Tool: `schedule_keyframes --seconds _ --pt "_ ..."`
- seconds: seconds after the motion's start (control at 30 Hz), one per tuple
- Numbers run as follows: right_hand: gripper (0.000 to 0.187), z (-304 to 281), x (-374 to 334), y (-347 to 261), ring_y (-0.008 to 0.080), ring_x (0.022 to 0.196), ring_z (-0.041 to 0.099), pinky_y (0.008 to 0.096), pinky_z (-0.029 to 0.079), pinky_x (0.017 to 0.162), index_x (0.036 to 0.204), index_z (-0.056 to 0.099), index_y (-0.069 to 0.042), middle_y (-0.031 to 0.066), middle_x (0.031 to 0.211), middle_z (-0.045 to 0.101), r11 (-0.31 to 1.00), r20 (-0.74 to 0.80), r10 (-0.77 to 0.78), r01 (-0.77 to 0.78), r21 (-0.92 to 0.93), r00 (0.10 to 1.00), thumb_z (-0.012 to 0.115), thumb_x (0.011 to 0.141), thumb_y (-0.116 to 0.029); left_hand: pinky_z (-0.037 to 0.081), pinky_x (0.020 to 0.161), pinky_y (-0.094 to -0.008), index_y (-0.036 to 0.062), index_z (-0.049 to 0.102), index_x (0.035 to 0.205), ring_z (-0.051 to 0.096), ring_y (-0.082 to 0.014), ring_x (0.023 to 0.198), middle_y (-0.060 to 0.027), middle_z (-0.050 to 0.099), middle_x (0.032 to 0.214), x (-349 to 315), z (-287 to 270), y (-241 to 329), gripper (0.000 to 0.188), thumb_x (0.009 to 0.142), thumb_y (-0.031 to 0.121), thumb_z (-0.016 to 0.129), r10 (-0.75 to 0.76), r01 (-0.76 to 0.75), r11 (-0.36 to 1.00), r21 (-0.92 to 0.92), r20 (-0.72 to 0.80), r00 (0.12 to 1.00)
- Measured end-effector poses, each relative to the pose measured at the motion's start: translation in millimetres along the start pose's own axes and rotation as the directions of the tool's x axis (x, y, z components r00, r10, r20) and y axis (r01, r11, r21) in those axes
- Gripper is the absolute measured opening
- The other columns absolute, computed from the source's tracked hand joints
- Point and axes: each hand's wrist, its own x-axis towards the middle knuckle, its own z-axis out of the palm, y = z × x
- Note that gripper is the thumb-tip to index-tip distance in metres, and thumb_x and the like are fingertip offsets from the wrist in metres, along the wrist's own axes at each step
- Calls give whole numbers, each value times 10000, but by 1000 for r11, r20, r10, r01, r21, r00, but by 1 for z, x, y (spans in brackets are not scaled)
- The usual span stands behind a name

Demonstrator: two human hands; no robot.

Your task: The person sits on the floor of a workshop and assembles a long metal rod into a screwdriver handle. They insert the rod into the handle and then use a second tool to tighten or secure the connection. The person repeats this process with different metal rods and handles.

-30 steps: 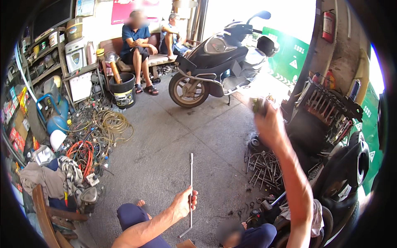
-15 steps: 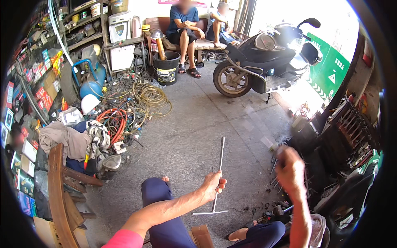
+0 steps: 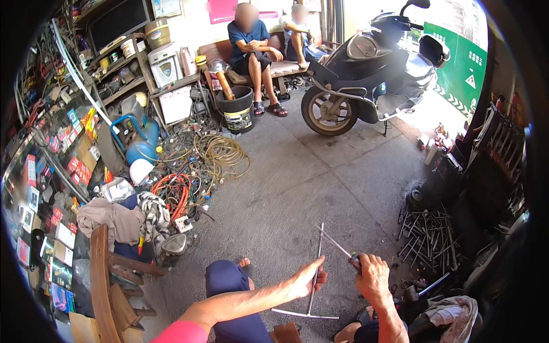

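My left hand [image 3: 307, 280] is closed loosely around the shaft of a silver T-handle wrench [image 3: 309, 306]. The wrench's crossbar lies toward me and its shaft points away. To the right, my right hand [image 3: 374, 279] grips the dark handle of a screwdriver [image 3: 337, 244], whose pale shaft slants up and left. In the picture the screwdriver's tip overlaps the wrench's far end; whether they touch I cannot tell. Both tools are held above the concrete floor [image 3: 269, 211], in front of my dark blue trouser leg [image 3: 226, 278].
A pile of metal rods and tools [image 3: 429, 240] lies at right, near a draped cloth [image 3: 454, 314]. A wooden chair [image 3: 103, 280], hoses [image 3: 223, 157] and cluttered shelves line the left. A scooter [image 3: 372, 74] stands ahead; two people [image 3: 249, 43] sit at the back beside a black bucket [image 3: 237, 108].
My right hand has moved left toward the T-handle wrench, and the screwdriver now shows clearly instead of blurred. The left hand keeps hold of the wrench. The whole view has shifted slightly.
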Motion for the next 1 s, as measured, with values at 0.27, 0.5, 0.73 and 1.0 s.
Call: schedule_keyframes --seconds 0.27,0.5,0.73,1.0 --pt "171 15 -18 -31 273 727 580 410 423 623 905 566 -69 82 781 575 993 130 -113 106 57 985 625 817 -203 483 654 -348 115 543 838 607 -178 775 -36 594 811 -4 25 -2 493 805 596 647 -75 78 994 -79 52 996" --pt "387 7 -22 -58 355 847 632 420 516 729 1072 590 17 165 920 614 872 215 -20 -88 481 976 686 791 -233 462 908 -458 80 550 1104 574 -250 994 -92 623 980 6 13 -2 371 1010 391 370 -29 25 993 -113 -38 999" --pt "382 -2 -8 -41 167 794 624 312 498 721 1056 611 52 117 827 663 480 387 344 -515 710 855 529 967 -311 545 794 -435 10 538 1023 606 -230 824 -110 589 884 -20 27 32 348 1011 328 398 103 -91 979 -182 55 993" --pt "579 9 -13 -40 178 682 591 313 475 610 1014 614 67 119 782 624 31 783 7 -783 621 622 402 978 -470 534 838 -462 17 530 974 598 -249 822 -111 575 847 -18 19 42 332 1013 312 385 106 -54 949 -312 152 983"
